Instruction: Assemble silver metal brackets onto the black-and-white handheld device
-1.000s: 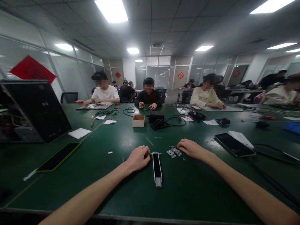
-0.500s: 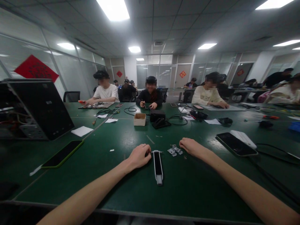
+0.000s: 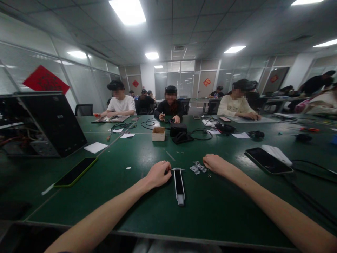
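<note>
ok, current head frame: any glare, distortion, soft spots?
Head view: ceiling light blown out white; head view: sheen on the green table left of the phone on the right; head view: computer case looks slanted, likely wide-angle distortion; head view: metal parts by the right hand too soft for detail.

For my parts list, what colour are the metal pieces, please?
The metal pieces look silvery grey, best in the head view.

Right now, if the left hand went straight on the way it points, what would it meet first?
Likely the far end of the white-framed strip, just ahead of the left hand; whether they already touch is unclear. The metal parts lie beyond.
</note>
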The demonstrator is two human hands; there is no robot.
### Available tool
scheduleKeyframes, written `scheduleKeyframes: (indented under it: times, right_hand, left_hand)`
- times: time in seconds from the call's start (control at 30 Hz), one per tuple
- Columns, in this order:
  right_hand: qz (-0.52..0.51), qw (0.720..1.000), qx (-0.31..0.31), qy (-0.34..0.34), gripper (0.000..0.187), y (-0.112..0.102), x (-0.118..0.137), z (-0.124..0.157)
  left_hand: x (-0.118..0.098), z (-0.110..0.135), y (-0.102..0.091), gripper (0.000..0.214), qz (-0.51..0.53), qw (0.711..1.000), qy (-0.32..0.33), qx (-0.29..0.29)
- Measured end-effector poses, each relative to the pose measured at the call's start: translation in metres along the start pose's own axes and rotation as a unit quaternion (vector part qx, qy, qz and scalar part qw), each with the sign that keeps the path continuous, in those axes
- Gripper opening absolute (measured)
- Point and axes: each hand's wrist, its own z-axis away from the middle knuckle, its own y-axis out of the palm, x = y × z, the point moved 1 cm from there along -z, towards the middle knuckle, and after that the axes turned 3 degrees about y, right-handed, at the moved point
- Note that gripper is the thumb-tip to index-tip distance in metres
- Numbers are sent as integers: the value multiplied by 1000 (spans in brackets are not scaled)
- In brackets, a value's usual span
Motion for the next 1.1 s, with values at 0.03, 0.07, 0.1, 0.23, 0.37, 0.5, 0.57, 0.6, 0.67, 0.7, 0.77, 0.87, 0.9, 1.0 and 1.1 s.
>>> scheduleKeyframes:
  times: [0.03, 0.07, 0.1, 0.23, 0.37, 0.5, 0.57, 0.6, 0.67, 0.7, 0.77, 0.87, 0.9, 1.0, 1.1]
  right_hand:
    - [-1, 1000, 0, 1, 27, 0, 1, 0]
    - [-1, 1000, -1, 1, 26, 0, 1, 0]
    - [-1, 1000, -4, -1, 25, 1, 1, -1]
    - [-11, 1000, -22, -10, 20, 6, -3, -3]
    - [-33, 998, -51, 2, 19, 12, -12, -4]
    - [-80, 990, -113, 16, 17, 10, -8, -1]
    - [-123, 982, -145, 6, 15, 7, 5, 2]
    - [-147, 976, -158, -6, 14, 6, 14, 4]
    - [-190, 966, -174, -37, 11, 5, 35, 8]
    - [-204, 961, -178, -52, 10, 5, 45, 9]
    - [-221, 955, -184, -77, 9, 8, 63, 11]
    - [-242, 947, -191, -94, 11, 13, 75, 9]
    - [-251, 944, -191, -95, 12, 15, 76, 9]
    - [-284, 937, -182, -93, 17, 20, 75, 8]
    - [-309, 930, -175, -91, 15, 23, 73, 7]
  left_hand:
    - [1, 0, 0, 9, 1, 1000, 0, -1]
    - [1, 0, 1, 9, 1, 1000, 1, -2]
    - [2, 0, 1, 9, 2, 1000, 2, -3]
    - [3, 0, 2, 8, 4, 1000, 5, -5]
    - [2, 0, 1, 8, 0, 1000, 2, 0]
    - [0, 0, 0, 9, 6, 1000, -12, 8]
    - [0, 0, 0, 9, 7, 1000, -11, 6]
    - [0, 0, 0, 9, 7, 1000, -7, 4]
    - [1, 0, 1, 9, 8, 1000, 3, -2]
    - [1, -1, 1, 10, 6, 1000, 8, -6]
    - [1, 0, 2, 10, 1, 1000, 14, -11]
    - [0, 0, 2, 11, -7, 1000, 16, -10]
    - [0, 0, 2, 12, -8, 1000, 15, -8]
    - [-2, 0, 1, 12, -8, 1000, 14, -3]
    - [-3, 0, 0, 12, -8, 1000, 15, -3]
